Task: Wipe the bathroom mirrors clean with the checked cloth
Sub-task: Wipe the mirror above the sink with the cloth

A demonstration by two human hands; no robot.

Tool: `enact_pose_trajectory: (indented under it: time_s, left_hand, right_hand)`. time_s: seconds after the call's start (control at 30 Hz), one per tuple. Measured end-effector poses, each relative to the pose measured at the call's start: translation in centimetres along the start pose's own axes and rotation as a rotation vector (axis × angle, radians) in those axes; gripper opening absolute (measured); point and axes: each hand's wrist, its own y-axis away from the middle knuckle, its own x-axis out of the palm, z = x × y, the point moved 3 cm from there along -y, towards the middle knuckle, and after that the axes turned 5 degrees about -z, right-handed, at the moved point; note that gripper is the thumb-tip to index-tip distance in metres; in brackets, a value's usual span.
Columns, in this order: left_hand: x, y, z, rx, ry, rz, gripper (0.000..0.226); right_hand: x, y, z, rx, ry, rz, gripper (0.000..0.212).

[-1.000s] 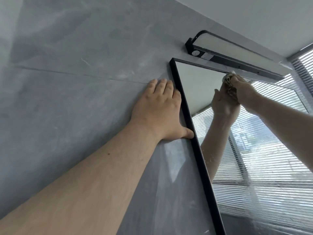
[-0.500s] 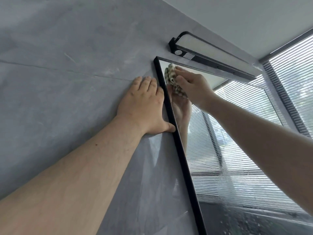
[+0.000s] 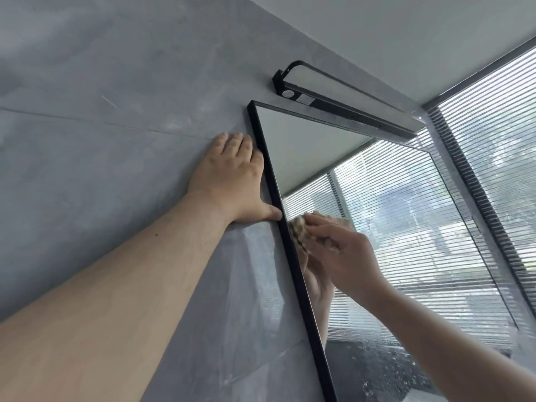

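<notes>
1. Up high, the left hand (image 3: pixel 232 181) lies flat with straight fingers on the smooth grey wall (image 3: pixel 116 126), holding nothing.
2. Beside it, the right hand (image 3: pixel 342 250) curls round the soft checked cloth (image 3: pixel 298 230), pressing it on the shiny black-framed mirror (image 3: pixel 406 227), near its left edge.

One view only, from a camera worn on the person's head. It looks forward and steeply upward along the grey tiled wall (image 3: pixel 116 82), tilted so the black-framed mirror (image 3: pixel 333 146) runs diagonally. The lens is wide-angle and close: both forearms enter from the bottom edge and fill the lower frame. The upper field takes in the wall lamp (image 3: pixel 342 97), ceiling and window blinds (image 3: pixel 499 134). No second view shares this scene.
</notes>
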Motion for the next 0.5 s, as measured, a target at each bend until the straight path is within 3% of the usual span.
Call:
enact_pose_trajectory:
  time_s: [0.2, 0.3, 0.5]
  left_hand:
    - [0.0, 0.1, 0.1, -0.01, 0.031, 0.014, 0.132]
    - [0.1, 0.1, 0.1, -0.011, 0.026, 0.002, 0.131]
    - [-0.1, 0.0, 0.1, -0.006, 0.028, -0.003, 0.131]
  right_hand:
    - [1.9, -6.6, 3.4, 0.013, 0.176, -0.004, 0.042]
    - [2.8, -9.4, 4.5, -0.043, 0.178, 0.015, 0.035]
    - [2.5, -5.2, 2.4, -0.115, 0.305, -0.041, 0.03]
